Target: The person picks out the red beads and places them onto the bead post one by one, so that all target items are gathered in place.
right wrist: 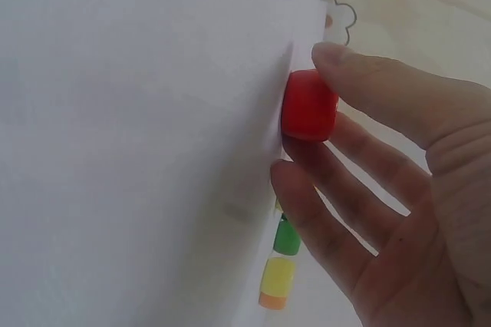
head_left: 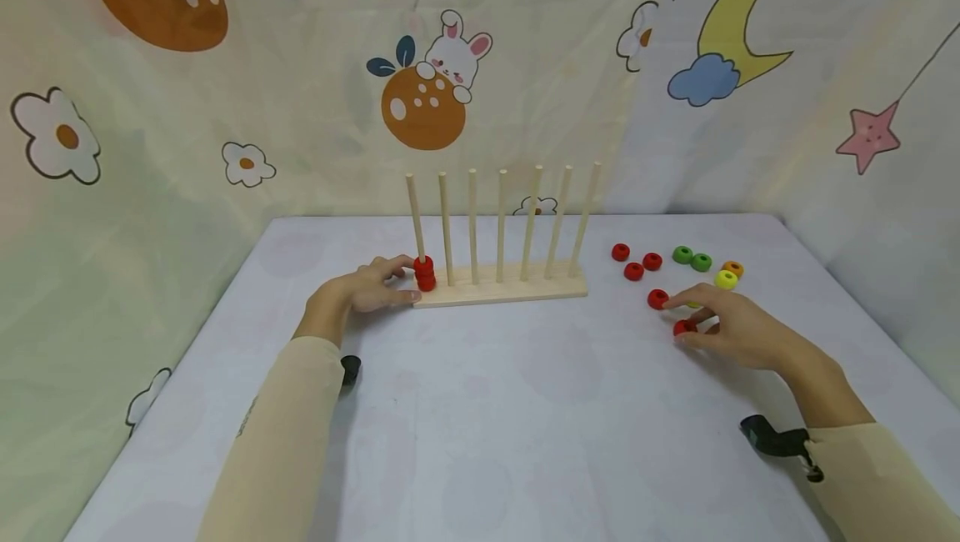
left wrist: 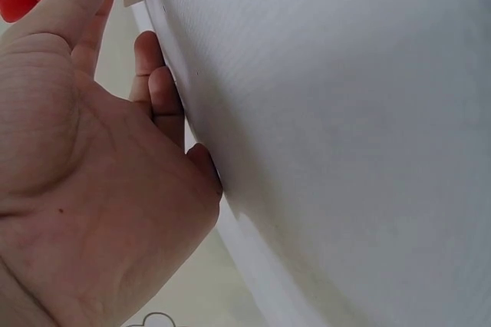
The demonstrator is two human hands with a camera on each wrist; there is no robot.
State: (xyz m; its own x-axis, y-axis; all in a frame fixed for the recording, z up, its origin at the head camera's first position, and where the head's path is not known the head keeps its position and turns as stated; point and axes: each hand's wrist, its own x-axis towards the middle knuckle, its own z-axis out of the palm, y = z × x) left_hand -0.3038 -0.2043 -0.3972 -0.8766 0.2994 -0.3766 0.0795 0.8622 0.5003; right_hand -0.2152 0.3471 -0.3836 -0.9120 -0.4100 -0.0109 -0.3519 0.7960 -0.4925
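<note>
One red bead [head_left: 682, 327], right of the peg board [head_left: 517, 292] and nearer the person than its front edge; direction of its hole unclear. Right hand [head_left: 738, 329]: partly closed, thumb and a finger pinching this bead, index finger stretched to a second red bead [head_left: 657, 298] just beside it. One yellowish bead [head_left: 693, 304], partly hidden by that hand. Three more red beads [head_left: 633, 272], two green beads [head_left: 702, 263], one orange bead [head_left: 732, 268], one yellow bead [head_left: 725, 279]: loose, right of the peg board, farther from the person than the pinched bead.

Peg board: seven pegs, long axis left to right. Leftmost peg [head_left: 416, 217] bearing a short red stack [head_left: 425, 273]; six others bare. Governing relation, as judged: pinched bead off the board's right end, well apart from it, right hand nearest; leftmost peg the most distant from that hand. Left hand [head_left: 369, 285]: at the board's left end, fingers loosely spread, touching stack and base, curled round neither.
</note>
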